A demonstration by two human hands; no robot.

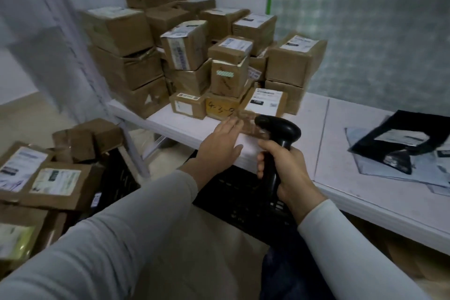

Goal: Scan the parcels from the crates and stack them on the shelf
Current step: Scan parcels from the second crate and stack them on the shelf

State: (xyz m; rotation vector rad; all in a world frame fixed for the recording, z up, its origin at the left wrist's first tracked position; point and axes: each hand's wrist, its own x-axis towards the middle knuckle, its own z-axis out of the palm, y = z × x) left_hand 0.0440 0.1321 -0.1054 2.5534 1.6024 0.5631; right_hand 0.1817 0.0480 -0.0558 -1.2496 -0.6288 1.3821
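The parcels [190, 48] piled on the white shelf [185, 126] in the upper middle of the frame are taped brown cardboard boxes. They are matte, square-edged and dented at the corners, with glossy white labels on top. I judge them light and fairly stiff, best taken across two opposite side faces and not by the slick tape or labels.

More parcels [57, 181] lie in the black plastic lattice crate [117, 178] at lower left. A second crate [238, 197] sits under my wrists.

My left hand [222, 140] reaches flat over the shelf edge with its fingers straight. A small blurred brown piece lies just beyond them, and I cannot tell whether they touch it. My right hand [289, 173] has its fingers wrapped round the smooth black scanner [277, 129].

Limp, slippery-looking plastic mailers [399, 143] lie at right.
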